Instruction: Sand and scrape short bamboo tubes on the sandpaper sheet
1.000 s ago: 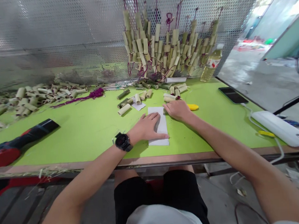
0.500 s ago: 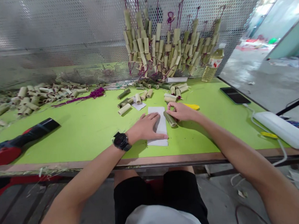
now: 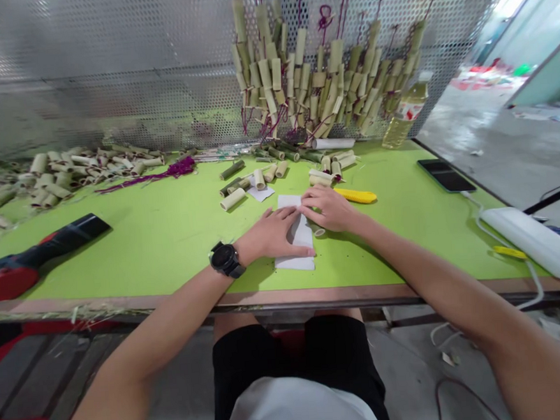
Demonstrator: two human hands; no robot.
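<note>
My left hand [image 3: 284,234] lies flat with its fingers spread on a white strip of paper [image 3: 295,260], pressing it to the green tabletop. At the strip's right edge, a short bamboo tube [image 3: 318,231] lies mostly hidden under my right hand [image 3: 325,207]. The right hand's fingers stretch over the tube towards the paper, and their tips lie near my left fingertips. Whether the right thumb grips the tube is hidden. Just beyond the right hand lies a yellow, long-shaped tool or handle [image 3: 358,195].
Loose bamboo tubes [image 3: 234,199] lie beyond my hands, with a larger pile [image 3: 61,177] at far left. A black-and-red power tool [image 3: 38,259] rests left. Strung bamboo hangs [image 3: 319,79] behind. A bottle [image 3: 405,115], phone [image 3: 445,175] and white power bank [image 3: 534,242] are right.
My right hand has shifted left and flattened over the bamboo tube, its fingers reaching to the paper, covering more of the tube. More of the yellow object shows. My left hand stays put.
</note>
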